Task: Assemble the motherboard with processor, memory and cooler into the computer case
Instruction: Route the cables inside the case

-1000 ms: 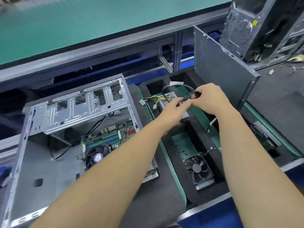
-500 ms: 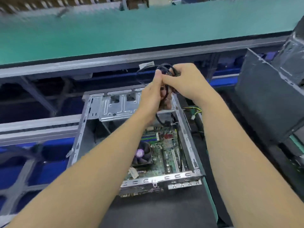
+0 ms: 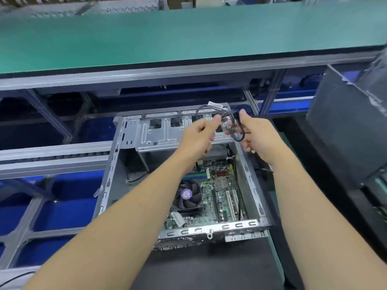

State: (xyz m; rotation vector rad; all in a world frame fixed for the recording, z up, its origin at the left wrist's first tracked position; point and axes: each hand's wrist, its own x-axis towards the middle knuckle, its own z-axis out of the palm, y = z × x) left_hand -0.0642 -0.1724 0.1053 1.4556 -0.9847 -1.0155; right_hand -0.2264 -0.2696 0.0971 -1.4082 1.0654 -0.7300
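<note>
Both arms stretched forward over an open computer case [image 3: 125, 155] lying on its side on a dark mat [image 3: 209, 266]. Left hand [image 3: 199, 137] raised above the drive cage [image 3: 165, 132] at the far end of the case, fingers [image 3: 215, 120] curled and pinching one end of a bundle of black cables [image 3: 236, 126]. Right hand [image 3: 259, 137] just beside it, thumb and fingers closed round the looped part of the same bundle, a loop hanging down between the two hands. A white label tag [image 3: 214, 105] on the cables just above the left fingertips. Below the hands, inside the case, a green motherboard [image 3: 219, 193] lying flat on the case floor, toward its right side. On the motherboard's left part, a black cooler fan [image 3: 188, 197] with a round purple sticker at its hub. Beyond the fan, memory slots [image 3: 195, 175] in blue and green, partly hidden by the left forearm. White expansion slots [image 3: 230, 200] to the right of the fan. Near edge of the case a metal rail [image 3: 209, 229] with slotted openings. To the right, a dark grey panel [image 3: 343, 130] standing upright, well apart from the case. Behind everything, a long green tabletop [image 3: 167, 34] on a grey metal frame, blurred at its far edge.
</note>
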